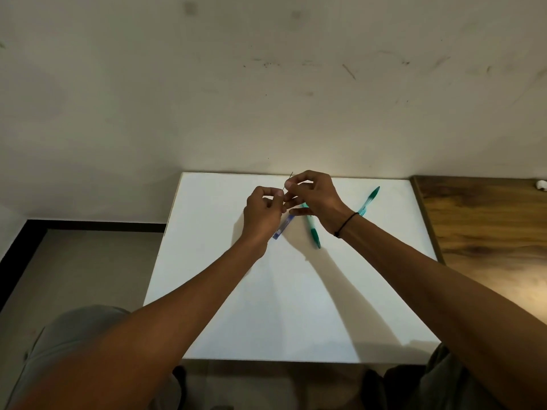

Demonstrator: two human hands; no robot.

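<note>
Left hand (263, 211) and right hand (318, 196) are pinching one thin lead (291, 175) at centre frame.
Lead is tilting toward upper right, sitting clear above the table (296, 306), near a blue tube (282, 229).

A pale wall (266, 84) with dark scuffs and scratches stands behind the left grip (262, 213) and the right grip (318, 199). Under them a brightly lit white table (281, 306) meets this wall. Right of the right grip lies a brown wooden top (488, 226). Left of the left grip, lower down, is grey floor (88, 261) with a black skirting (88, 224).
</note>
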